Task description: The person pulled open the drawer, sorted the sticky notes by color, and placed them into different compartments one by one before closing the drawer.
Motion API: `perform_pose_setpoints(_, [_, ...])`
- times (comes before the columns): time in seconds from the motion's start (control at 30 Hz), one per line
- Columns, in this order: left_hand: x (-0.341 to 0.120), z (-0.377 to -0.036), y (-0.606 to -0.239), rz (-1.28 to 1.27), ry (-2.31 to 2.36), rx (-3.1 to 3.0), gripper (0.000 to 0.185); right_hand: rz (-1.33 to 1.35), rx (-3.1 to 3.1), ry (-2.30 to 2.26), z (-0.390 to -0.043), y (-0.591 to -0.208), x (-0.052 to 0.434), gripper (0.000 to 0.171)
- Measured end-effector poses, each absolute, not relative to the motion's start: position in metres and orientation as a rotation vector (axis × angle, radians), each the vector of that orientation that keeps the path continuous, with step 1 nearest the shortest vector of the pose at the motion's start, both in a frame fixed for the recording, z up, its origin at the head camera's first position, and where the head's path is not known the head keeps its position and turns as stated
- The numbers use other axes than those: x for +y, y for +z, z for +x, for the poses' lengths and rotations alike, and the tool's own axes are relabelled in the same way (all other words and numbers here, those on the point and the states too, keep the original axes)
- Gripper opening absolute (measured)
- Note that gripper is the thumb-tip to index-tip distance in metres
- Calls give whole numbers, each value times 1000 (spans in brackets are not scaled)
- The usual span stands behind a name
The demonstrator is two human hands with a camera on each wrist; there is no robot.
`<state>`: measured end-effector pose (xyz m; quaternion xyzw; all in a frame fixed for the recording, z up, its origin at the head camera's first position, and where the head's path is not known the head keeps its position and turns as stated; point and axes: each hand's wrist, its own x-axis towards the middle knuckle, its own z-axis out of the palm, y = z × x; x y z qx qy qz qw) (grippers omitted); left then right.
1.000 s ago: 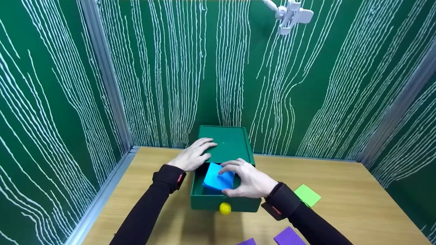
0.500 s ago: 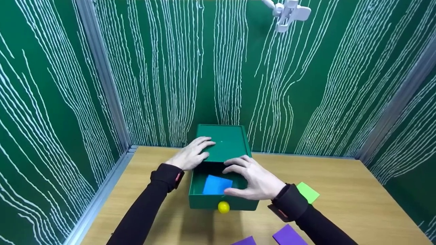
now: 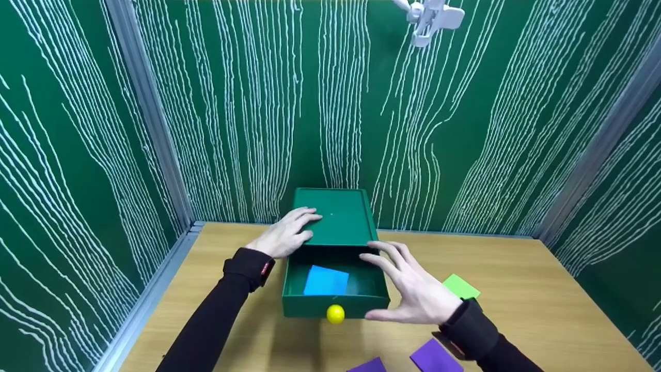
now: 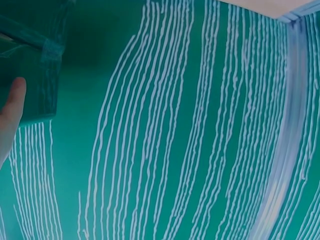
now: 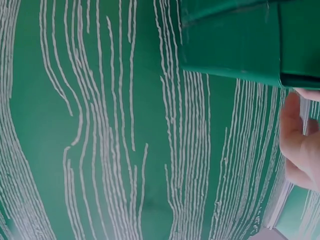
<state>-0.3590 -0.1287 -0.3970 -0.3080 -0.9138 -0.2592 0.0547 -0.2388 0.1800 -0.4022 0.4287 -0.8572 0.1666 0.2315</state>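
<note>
Blue card (image 3: 326, 281) lies flat on the floor of the open drawer (image 3: 334, 305), which is pulled out toward the near edge of the table (image 3: 542, 305) from a green box (image 3: 335, 217) standing against the back edge, a little left of the middle. A yellow knob (image 3: 335, 313) sits on the drawer's front wall. The left hand (image 3: 284, 235) rests on the box's lid with its fingers laid out straight, its grip apart and holding nothing. The right hand (image 3: 415, 292) hovers over the drawer's right wall with fingers spread, its grip likewise apart and empty, just beside the blue card but not touching it. Both arms wear black sleeves. Near the right hand, toward the table's right side, lies a light green card (image 3: 459, 285); at the near edge lie a purple card (image 3: 435, 357) and a second purple card (image 3: 369, 366), partly cut off. The table is pale wood grain with a grey metal rail along its left edge. Green walls (image 3: 93, 155) streaked with thin white vertical lines enclose the table at the left, back and right, with grey metal posts in the corners. A white mount (image 3: 431, 15) hangs near the top of the back wall. Both wrist views show mostly this streaked wall, a corner of the box, and a fingertip.
</note>
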Motion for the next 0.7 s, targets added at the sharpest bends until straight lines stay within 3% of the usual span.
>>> perform_pose_setpoints(0.23, [-129, -359, -391, -938, -782, -2838, 48, 1116, -2373, 496, -245, -416, 193, 119])
perform_pose_setpoints(0.7, [-131, -363, -378, -1112, -662, -2900, 47, 1009, -2373, 675, -279, -429, 198, 117])
